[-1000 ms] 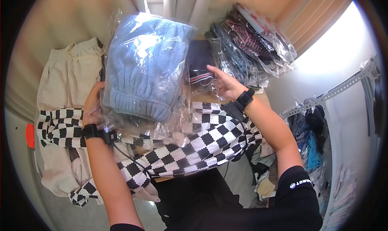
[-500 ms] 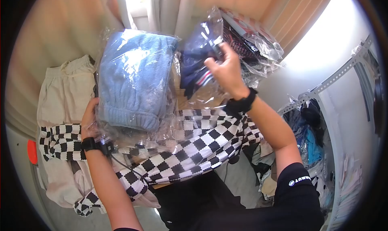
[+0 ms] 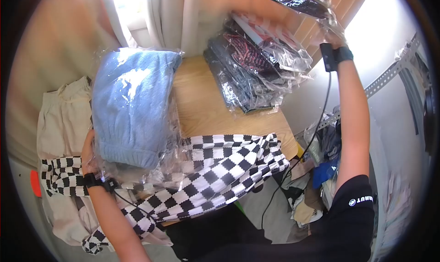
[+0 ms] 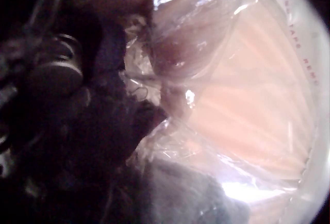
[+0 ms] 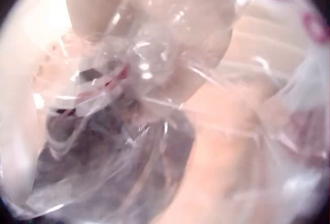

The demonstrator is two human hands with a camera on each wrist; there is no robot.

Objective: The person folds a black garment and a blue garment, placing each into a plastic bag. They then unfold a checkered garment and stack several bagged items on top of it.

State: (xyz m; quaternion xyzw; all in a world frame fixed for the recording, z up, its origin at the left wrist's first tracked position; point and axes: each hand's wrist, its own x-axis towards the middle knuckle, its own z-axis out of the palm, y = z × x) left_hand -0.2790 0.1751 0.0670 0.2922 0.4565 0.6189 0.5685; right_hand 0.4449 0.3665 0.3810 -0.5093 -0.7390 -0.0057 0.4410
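Observation:
A folded light-blue fleece garment in a clear plastic bag lies tilted over the front left of the table. At its lower left edge my left hand grips the bag, the fingers partly hidden beneath it. In the left wrist view, dark cloth and shiny plastic sit close to the fingers. My right hand is raised at the upper right and pinches a bagged dark garment, which runs out of the head view. The right wrist view shows fingers on its crumpled plastic.
A pile of bagged clothes stands at the back of the wooden table. Black-and-white checkered cloth spreads along the front edge, over beige pants at left. At right is a metal rack with clothes below.
My right hand has lifted the bagged dark garment with the striped band off the table, up and to the right. The left hand keeps hold of the blue garment's bag.

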